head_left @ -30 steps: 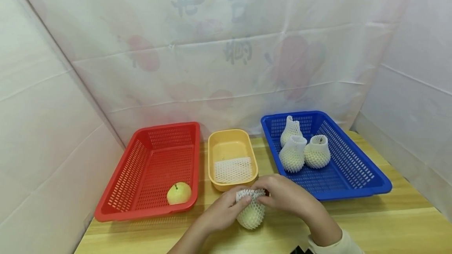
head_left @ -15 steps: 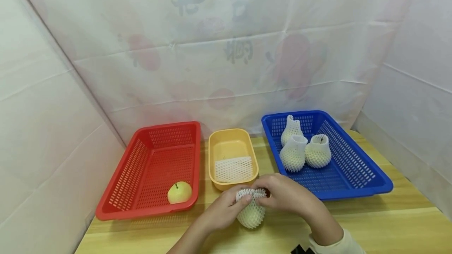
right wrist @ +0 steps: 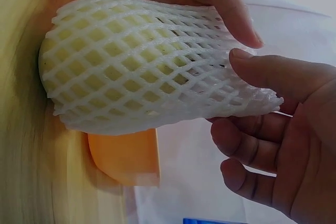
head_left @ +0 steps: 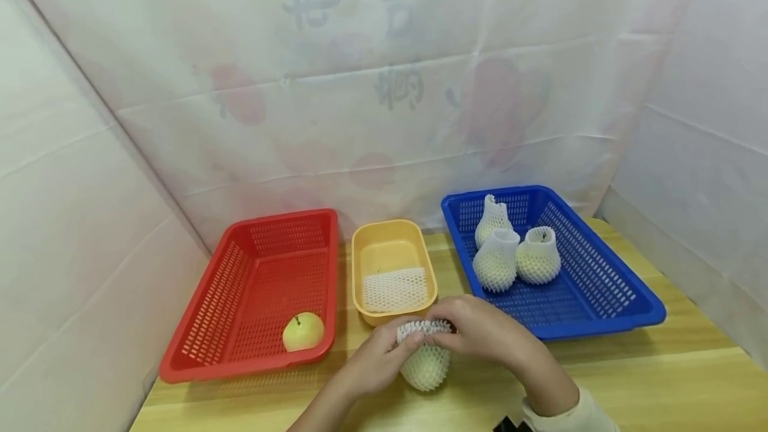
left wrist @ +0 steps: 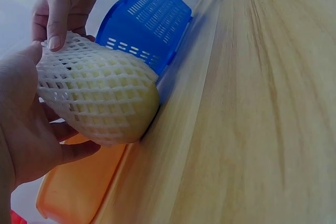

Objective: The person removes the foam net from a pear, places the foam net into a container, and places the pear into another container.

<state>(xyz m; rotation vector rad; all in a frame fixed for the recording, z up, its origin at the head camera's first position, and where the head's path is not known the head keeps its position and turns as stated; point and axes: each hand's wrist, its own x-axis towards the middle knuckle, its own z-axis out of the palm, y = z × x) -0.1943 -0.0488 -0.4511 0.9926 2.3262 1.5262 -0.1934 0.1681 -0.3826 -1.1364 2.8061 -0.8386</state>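
Observation:
A pale yellow pear (right wrist: 113, 72) in a white foam net sleeve (head_left: 425, 352) stands on the table in front of me, its rounded bottom down. My left hand (head_left: 372, 360) holds the sleeve's upper part from the left, thumb on the near side and fingers behind. From the right, my right hand (head_left: 483, 331) pinches the sleeve's top edge between thumb and fingers. In the right wrist view the net's loose end (right wrist: 257, 98) extends past the pear into that hand. The left wrist view shows the pear's bare bottom (left wrist: 148, 111) poking out of the net.
A red basket (head_left: 207, 299) at left holds one bare pear (head_left: 303, 332). Behind my hands, a yellow tub (head_left: 384, 227) contains flat white foam nets (head_left: 395, 290). The blue basket (head_left: 606, 272) at right has three netted pears (head_left: 538, 257) inside. A cloth backdrop hangs behind.
My right thumb has shifted slightly left along the net's top, closer to the left thumb. The pear and left hand stay in place; the head view has shifted a little.

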